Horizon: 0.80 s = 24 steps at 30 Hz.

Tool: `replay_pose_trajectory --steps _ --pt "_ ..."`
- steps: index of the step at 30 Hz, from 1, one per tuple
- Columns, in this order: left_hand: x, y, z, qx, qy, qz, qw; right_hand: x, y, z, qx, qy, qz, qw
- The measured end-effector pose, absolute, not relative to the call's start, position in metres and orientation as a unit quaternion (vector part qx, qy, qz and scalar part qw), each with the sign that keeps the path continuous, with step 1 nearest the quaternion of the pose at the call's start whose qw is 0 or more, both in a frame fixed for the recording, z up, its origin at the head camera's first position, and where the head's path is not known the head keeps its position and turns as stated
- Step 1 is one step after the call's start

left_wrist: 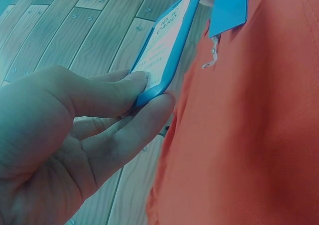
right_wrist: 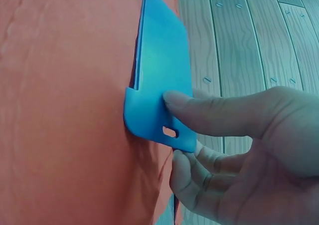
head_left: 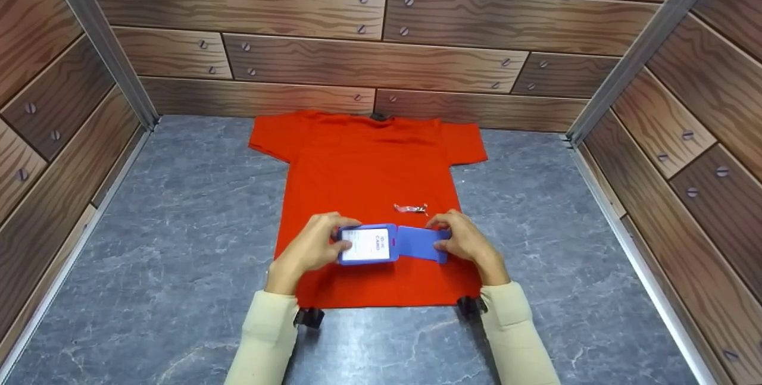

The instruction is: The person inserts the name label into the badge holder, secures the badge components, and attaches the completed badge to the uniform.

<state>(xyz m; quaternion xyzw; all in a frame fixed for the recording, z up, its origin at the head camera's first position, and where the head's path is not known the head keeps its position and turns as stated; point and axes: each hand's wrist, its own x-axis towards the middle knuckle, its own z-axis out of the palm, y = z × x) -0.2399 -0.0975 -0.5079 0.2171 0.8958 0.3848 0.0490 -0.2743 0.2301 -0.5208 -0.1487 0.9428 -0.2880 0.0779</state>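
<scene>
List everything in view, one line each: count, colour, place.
Tabletop: 1, grey marbled, under everything
T-shirt: 1, red-orange, spread on the tabletop
Card holder frame: 1, blue, over the T-shirt
ID card: 1, white, inside the card holder frame
Slotted holder piece: 1, blue, right of the card holder frame
Strap clip: 1, silver, on the T-shirt
Dark item: 1, black, at the collar, unclear what
Wall panels: 3 sides, brown plank-patterned
Corner posts: 2, grey, far corners
Wrist mounts: 2, black, at the wrists
Sleeves: 2, cream, on the forearms
Left hand: 1, bare, pinching the card holder frame
Right hand: 1, bare, pinching the slotted holder piece
</scene>
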Motion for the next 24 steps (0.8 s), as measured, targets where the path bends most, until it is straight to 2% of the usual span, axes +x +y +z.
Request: replay_pose_trajectory --steps 13,24 --pt "-0.241 -0.098 -0.51 0.22 0.9 0.374 0.033 -0.275 0.234 -0.518 -0.14 0.933 -0.315 0.103" --pt "-0.241 -0.098 -0.509 0.219 0.899 0.378 0.033 -0.274 0.236 -0.51 -0.147 0.922 -0.349 0.081"
